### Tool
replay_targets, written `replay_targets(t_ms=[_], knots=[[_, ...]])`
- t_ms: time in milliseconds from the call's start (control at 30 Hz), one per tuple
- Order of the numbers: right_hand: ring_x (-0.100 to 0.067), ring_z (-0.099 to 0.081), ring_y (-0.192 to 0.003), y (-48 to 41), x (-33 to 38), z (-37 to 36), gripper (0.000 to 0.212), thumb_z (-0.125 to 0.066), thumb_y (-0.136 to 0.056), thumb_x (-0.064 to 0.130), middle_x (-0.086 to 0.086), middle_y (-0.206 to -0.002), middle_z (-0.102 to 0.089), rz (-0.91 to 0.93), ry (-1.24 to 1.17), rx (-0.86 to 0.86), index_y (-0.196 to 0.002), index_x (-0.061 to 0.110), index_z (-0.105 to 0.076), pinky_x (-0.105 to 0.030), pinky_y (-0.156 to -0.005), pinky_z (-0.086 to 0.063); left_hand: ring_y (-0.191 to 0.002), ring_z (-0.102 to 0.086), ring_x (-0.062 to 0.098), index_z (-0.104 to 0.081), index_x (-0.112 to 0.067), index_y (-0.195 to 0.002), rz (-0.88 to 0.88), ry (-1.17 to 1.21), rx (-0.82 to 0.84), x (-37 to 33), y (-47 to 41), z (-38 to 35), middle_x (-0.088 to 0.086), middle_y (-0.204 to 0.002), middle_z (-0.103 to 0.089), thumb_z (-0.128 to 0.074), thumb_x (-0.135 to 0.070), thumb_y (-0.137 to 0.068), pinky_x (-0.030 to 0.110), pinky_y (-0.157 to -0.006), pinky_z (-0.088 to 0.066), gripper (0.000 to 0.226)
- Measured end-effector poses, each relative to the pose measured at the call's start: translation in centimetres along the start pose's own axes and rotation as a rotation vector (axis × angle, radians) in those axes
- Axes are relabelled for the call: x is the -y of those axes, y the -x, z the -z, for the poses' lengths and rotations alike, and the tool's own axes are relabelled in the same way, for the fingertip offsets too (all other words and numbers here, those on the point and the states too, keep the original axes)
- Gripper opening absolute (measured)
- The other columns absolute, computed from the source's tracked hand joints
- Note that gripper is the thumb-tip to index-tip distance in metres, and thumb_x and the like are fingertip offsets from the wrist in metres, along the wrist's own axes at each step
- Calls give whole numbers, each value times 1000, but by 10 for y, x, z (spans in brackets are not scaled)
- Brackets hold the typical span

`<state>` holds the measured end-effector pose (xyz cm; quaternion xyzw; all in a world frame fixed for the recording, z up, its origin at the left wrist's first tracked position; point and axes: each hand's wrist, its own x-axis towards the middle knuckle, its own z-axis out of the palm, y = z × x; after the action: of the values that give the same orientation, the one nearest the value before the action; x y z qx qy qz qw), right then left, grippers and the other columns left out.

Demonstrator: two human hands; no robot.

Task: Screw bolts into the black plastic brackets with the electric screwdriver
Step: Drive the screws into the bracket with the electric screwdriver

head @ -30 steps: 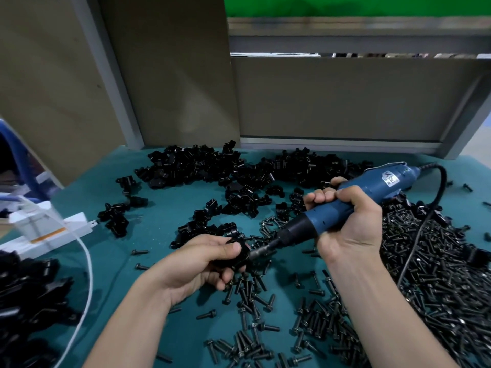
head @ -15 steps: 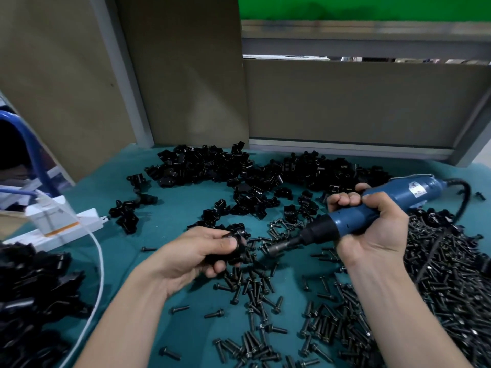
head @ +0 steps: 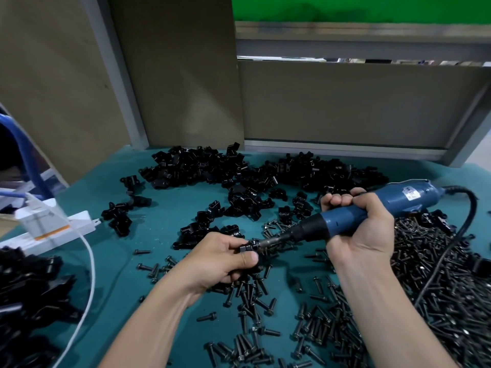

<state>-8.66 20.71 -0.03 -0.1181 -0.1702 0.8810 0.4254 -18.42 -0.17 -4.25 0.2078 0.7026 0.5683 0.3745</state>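
My left hand [head: 221,257] pinches a small black plastic bracket [head: 247,247] between thumb and fingers, just above the teal table. My right hand [head: 358,229] grips the blue electric screwdriver [head: 372,211] around its body. The driver's metal bit [head: 268,241] points left and meets the bracket at its right side. Whether a bolt sits under the bit is hidden. A heap of black brackets [head: 239,173] lies at the back of the table. Loose black bolts [head: 438,274] are piled at the right and scattered in front.
A white power strip [head: 53,229] with a white cable [head: 90,264] lies at the left edge. More black parts [head: 29,296] are stacked at the lower left. The driver's black cord [head: 462,224] loops over the bolt pile. Brown panels [head: 345,102] wall in the back.
The driver tip was pulled away from the bracket half a second ago; now it is back against the bracket in my left hand. Both hands shifted slightly toward each other.
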Motion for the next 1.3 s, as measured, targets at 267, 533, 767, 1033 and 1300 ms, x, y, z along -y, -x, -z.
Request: replay_targets(t_ms=[267,533,767,1033,1300], knots=[[-19,-50,-56,2,-8,1,23,-43,-84,-9,-5,-61,-48,13,14,-1,-73,10,-50,-35,-73,-58,-51,-54,6,-78,-10,-106,38,-12,-50,1,-2,1,-1,-68,-72,-81,-13,-86,16,-46,-42,20],[-18,-50,-53,3,-10,2,27,-42,-85,-10,-4,-59,-48,30,3,-14,-70,10,-50,-34,-70,-59,-52,-53,6,-77,-11,-111,37,-31,-59,3,-4,-1,-1,-69,-72,-83,-15,-86,16,-46,-42,26],[-19,-50,-55,2,-9,3,26,-44,-84,-10,-6,-62,-47,23,-2,-21,-69,9,-51,-36,-73,-59,-52,-53,8,-79,-16,-107,32,-58,-66,3,-3,-2,2,-72,-72,-84,-19,-84,17,-47,-42,23],[-18,-50,-55,4,-14,3,30,-44,-82,-10,-5,-61,-47,36,-1,3,-64,11,-54,-36,-73,-59,-51,-50,10,-80,-12,-103,35,-48,-84,3,-3,0,5,-71,-68,-85,-19,-83,17,-45,-37,22],[-17,-51,-54,5,-17,6,27,-43,-85,-10,-5,-60,-49,14,4,-22,-68,10,-51,-36,-73,-60,-50,-47,11,-82,-13,-95,31,-62,-86,4,-3,1,4,-67,-64,-87,-20,-82,17,-45,-36,16]])
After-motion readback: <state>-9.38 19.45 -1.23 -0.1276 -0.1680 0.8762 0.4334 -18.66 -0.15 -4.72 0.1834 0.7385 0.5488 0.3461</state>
